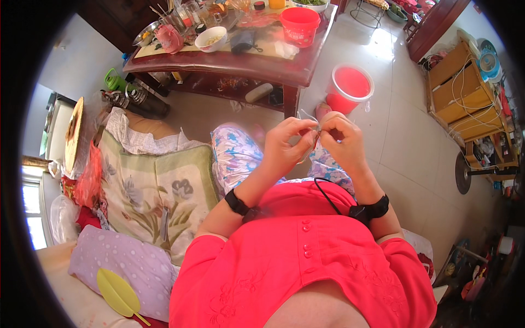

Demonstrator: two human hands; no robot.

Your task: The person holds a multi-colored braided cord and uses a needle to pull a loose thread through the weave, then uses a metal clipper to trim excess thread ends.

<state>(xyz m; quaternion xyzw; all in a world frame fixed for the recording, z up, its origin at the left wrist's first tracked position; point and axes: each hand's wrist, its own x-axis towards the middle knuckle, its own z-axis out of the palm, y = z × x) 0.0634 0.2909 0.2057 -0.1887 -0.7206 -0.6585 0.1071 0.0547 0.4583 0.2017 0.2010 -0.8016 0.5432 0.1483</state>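
Observation:
Both hands are raised above my lap, close together, with the fingertips pinched. My left hand (287, 145) and my right hand (345, 141) meet on a small thin item (316, 138), mostly hidden by the fingers. Pale thin strands (307, 115) stick up above the fingertips, and a reddish-green edge shows below; its kind is too small to tell. Beneath the hands are my legs in white trousers with a blue and purple pattern (234, 147). A black band sits on each wrist.
Beyond my knees stands a dark red table (219, 66) bearing a white bowl (211, 39), a pink jug (169, 39) and a red bucket (299, 27). Another red bucket (350, 87) stands on the tiled floor. A flowered cushion (164, 197) lies left; a wooden cabinet (465, 90) stands right.

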